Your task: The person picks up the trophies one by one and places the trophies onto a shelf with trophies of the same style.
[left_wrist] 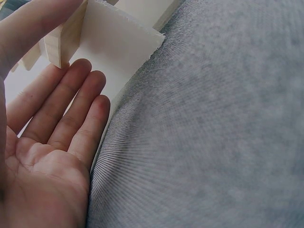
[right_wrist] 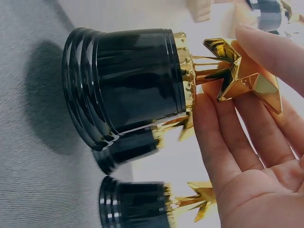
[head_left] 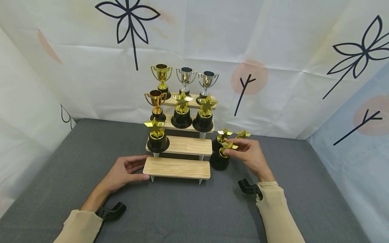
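Note:
My right hand [head_left: 250, 157] holds a gold star trophy [head_left: 220, 160] by its star, the thumb on one side and the fingers on the other. In the right wrist view, its black base [right_wrist: 135, 78] stands upright close over the cloth, with a shadow beside it. Two more star trophies [right_wrist: 135, 204] stand just behind, partly hidden. My left hand [head_left: 126, 172] is at the left end of the wooden tiered stand [head_left: 177, 167], thumb by the lowest step's front corner. In the left wrist view, its straight fingers [left_wrist: 78, 90] lie against the stand's side.
Gold and silver cups [head_left: 185, 77] line the stand's top tier. Below are a bronze-coloured cup [head_left: 156, 101] and two star trophies [head_left: 181, 116]. Another star trophy [head_left: 158, 143] stands left on the third tier. Grey cloth [head_left: 182, 209] covers the table; a patterned fabric wall [head_left: 212, 33] rises behind.

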